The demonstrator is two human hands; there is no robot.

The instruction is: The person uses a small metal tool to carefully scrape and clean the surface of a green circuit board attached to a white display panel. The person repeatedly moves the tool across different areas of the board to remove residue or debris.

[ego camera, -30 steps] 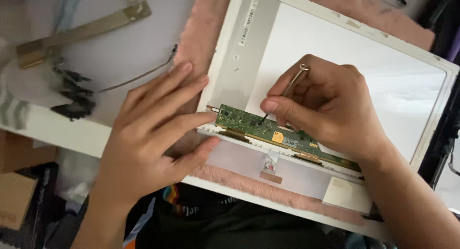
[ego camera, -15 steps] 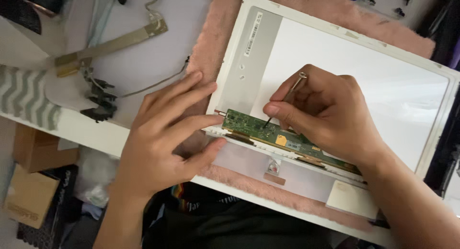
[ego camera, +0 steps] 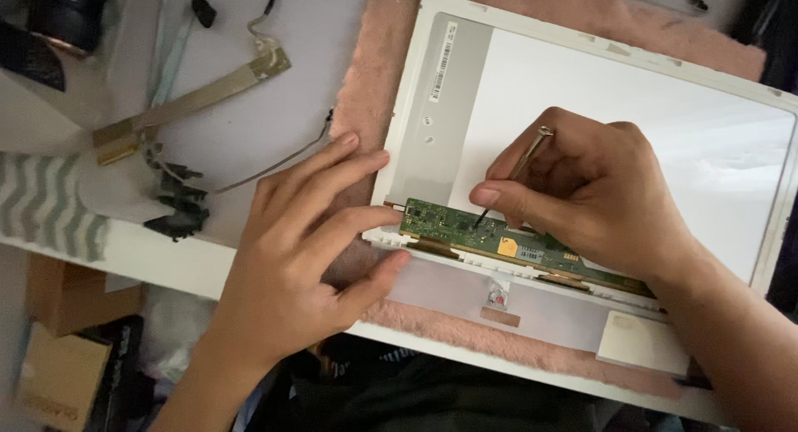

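In the head view, low on the back of a white display panel (ego camera: 615, 99), a long green circuit board (ego camera: 532, 247) is seen running along the panel's near edge, long axis going left to right w/ a slight drop toward the right. The panel is laid flat on a pink fuzzy mat (ego camera: 374, 74). The right hand (ego camera: 594, 195) is parked right over the board's middle; its fingers are pinched tight around a thin metal tool (ego camera: 514, 176), tip angled down-left and touching the board near its left part. The left hand (ego camera: 303, 257) is spread flat beside the board's left end, fingers wide, thumb and index pressed at the panel edge, nothing gripped. So the board's left end sits btwn both hands, w/ the right hand nearer its centre. Loose hinge brackets (ego camera: 187, 103) are left well apart, upper left on the white table (ego camera: 316, 33).
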